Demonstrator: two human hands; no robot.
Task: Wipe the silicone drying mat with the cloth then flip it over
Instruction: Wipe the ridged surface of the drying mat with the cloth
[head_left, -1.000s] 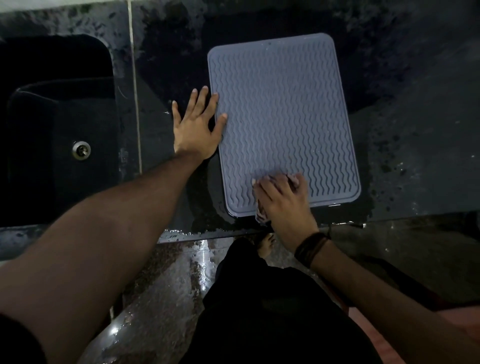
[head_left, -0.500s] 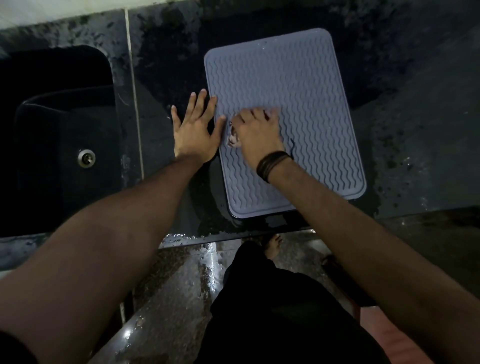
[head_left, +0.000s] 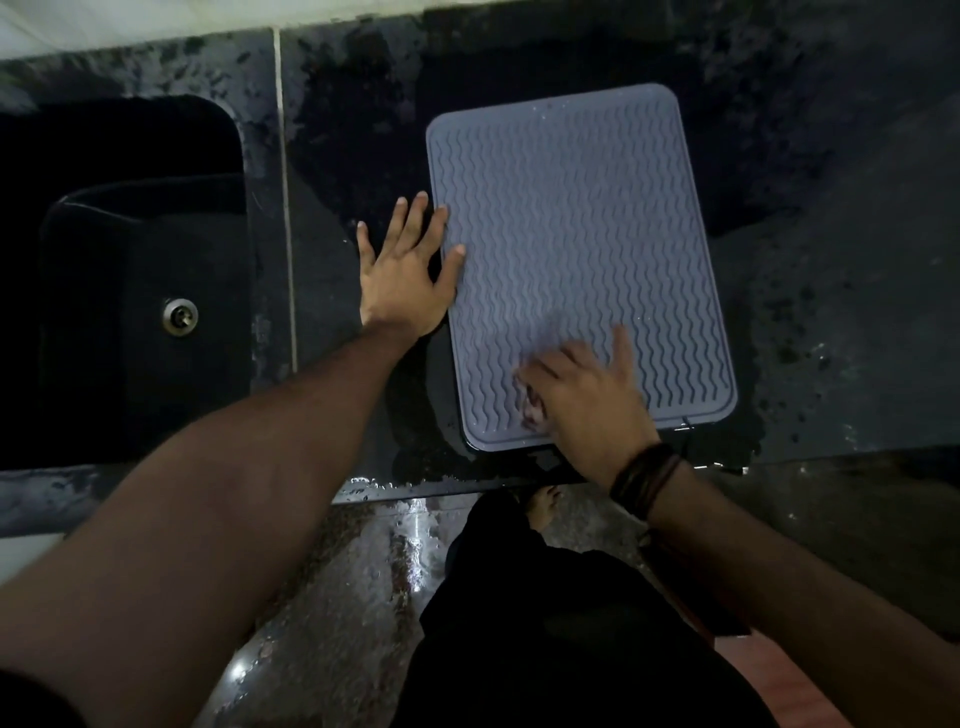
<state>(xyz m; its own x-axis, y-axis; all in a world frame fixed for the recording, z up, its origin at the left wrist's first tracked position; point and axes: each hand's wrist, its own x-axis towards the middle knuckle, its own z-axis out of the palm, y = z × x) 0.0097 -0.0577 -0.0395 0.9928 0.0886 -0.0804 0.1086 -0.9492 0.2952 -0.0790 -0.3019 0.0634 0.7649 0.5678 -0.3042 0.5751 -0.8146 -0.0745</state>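
Back from mid-mat, the right hand (head_left: 587, 395) presses the bunched cloth (head_left: 530, 408) onto the mat (head_left: 571, 234) lying on the bench (head_left: 831, 312), while the flat, empty left hand (head_left: 402, 275) pins its edge against sliding.

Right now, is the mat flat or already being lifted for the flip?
Flat. The silicone drying mat lies ridged side up on the wet countertop, no corner raised; left hand pins its edge.

The cloth (head_left: 530, 408) is mostly hidden under the right hand (head_left: 587, 395), which is motion-blurred; only a crumpled bit is seen at its left side. The mat's (head_left: 571, 249) near edge is partly covered by that wrist. The sink (head_left: 130, 312) is cut off at left.
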